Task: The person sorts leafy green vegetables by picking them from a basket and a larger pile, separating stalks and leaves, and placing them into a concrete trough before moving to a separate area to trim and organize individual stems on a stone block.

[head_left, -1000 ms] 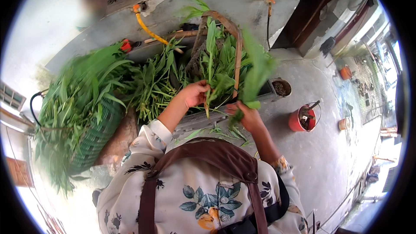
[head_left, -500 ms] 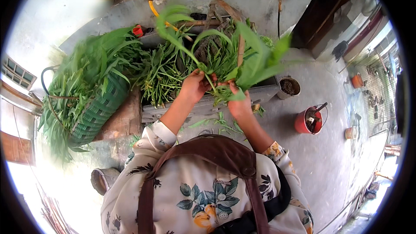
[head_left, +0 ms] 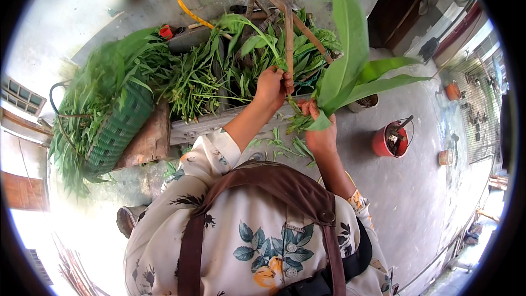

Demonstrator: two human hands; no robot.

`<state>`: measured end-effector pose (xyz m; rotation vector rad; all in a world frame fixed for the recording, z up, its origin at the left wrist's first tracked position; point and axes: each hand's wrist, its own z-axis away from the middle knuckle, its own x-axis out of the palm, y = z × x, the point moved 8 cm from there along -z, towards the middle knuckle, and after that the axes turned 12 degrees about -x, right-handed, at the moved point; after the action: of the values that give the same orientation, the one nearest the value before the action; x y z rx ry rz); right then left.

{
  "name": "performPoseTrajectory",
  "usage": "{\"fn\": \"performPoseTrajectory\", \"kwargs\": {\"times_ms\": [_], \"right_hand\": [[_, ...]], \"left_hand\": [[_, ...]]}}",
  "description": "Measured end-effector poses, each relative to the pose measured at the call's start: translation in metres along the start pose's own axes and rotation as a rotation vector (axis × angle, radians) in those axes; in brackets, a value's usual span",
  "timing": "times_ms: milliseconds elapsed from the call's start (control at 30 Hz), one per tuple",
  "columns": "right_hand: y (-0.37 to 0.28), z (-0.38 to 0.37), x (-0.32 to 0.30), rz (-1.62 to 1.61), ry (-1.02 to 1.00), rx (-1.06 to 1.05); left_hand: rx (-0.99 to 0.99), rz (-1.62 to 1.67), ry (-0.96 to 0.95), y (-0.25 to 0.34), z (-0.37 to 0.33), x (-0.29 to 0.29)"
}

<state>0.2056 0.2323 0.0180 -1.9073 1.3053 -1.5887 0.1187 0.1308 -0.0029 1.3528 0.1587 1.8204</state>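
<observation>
My left hand (head_left: 270, 86) is closed in a pinch on a leafy green stem (head_left: 262, 34), whose leaves reach up and away over the trough. Just right of it and nearer to me, my right hand (head_left: 320, 129) grips a bunch of leafy stalks (head_left: 346, 57). Broad long leaves fan out from that fist to the top and right, while short stalk ends poke out on its left. Both hands are above the near right part of a stone trough (head_left: 211, 123). Fingers hide exactly where the stems are held.
On the left leans a green woven basket (head_left: 121, 126) heaped with long leaves. More cut greens (head_left: 192, 79) fill the trough, beside a wooden handle frame (head_left: 289, 33). A yellow hose (head_left: 192, 12) hangs behind. To the right stand a red bucket (head_left: 382, 143) and a pot of dark matter (head_left: 364, 102).
Both hands have shifted right, and my right hand sits a little lower. The large leaves in it now stand more upright and spread further right. My view has tilted slightly.
</observation>
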Motion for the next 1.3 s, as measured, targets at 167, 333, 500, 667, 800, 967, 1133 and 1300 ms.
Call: {"fn": "performPoseTrajectory", "kwargs": {"times_ms": [167,333,500,667,800,967,1133,1300], "right_hand": [[-0.037,0.022,-0.053,0.091,0.229,0.083],[-0.060,0.017,-0.161,0.074,0.422,0.046],[-0.065,0.006,-0.187,0.170,0.583,-0.042],[-0.042,0.021,-0.197,0.239,0.669,0.043],[-0.033,0.047,-0.206,0.339,0.766,0.101],[-0.040,0.073,-0.199,0.479,0.936,0.129],[-0.028,0.082,-0.197,0.461,0.981,0.131],[-0.007,0.059,-0.191,0.432,0.926,0.150]], "left_hand": [[0.445,0.322,0.240,0.178,-0.056,-0.162],[0.458,-0.718,0.805,0.284,-0.003,-0.206],[-0.029,-2.118,1.376,0.204,-0.056,-0.190],[0.283,-2.000,0.296,0.109,-0.194,-0.133],[0.076,-1.731,0.178,0.031,-0.273,-0.147],[0.149,-2.075,0.230,-0.034,-0.289,-0.136],[0.182,-1.831,0.281,0.006,-0.261,-0.115],[-0.004,-1.305,0.336,0.079,-0.227,-0.119]]}}
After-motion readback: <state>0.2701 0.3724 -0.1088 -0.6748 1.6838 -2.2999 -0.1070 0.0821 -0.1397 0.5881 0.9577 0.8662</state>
